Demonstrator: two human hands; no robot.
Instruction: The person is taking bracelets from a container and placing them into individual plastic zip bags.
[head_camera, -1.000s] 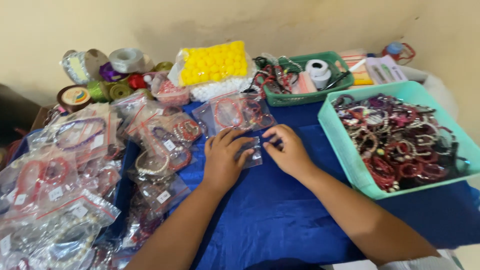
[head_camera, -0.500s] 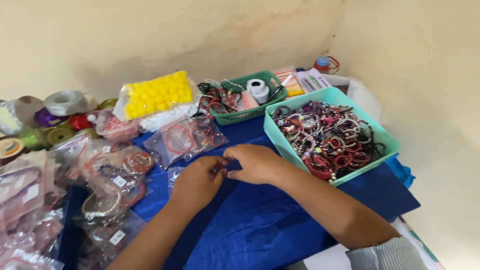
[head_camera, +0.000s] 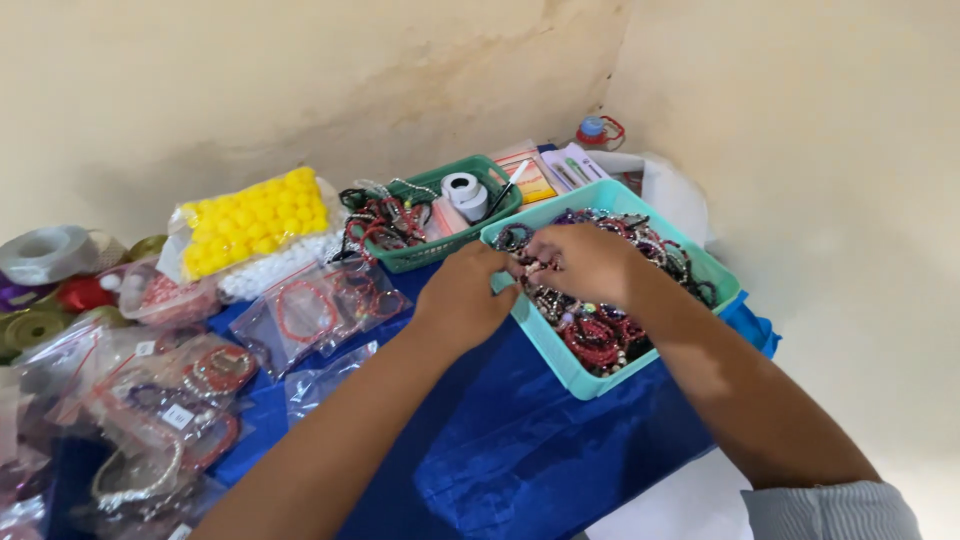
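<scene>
A teal tray (head_camera: 562, 368) heaped with beaded bracelets (head_camera: 602, 336) sits on the blue cloth (head_camera: 520, 450) at the right. My right hand (head_camera: 590, 262) reaches over the heap, fingers curled down onto the beads. At the tray's left rim, my left hand (head_camera: 465, 295) meets it fingertip to fingertip. Between the two hands a beaded bracelet (head_camera: 527, 268) is pinched just above the rim. My fingers hide most of it.
A green basket (head_camera: 440, 256) with bracelets and a white tape roll (head_camera: 463, 190) stands behind the tray. Left of it lie a bag of yellow balls (head_camera: 255, 222), clear bags of bracelets (head_camera: 312, 310) and ribbon spools (head_camera: 45, 255). Walls close off the back and right.
Both hands have left the small clear bag on the cloth and moved right, into the teal tray. The view has turned to the right with them.
</scene>
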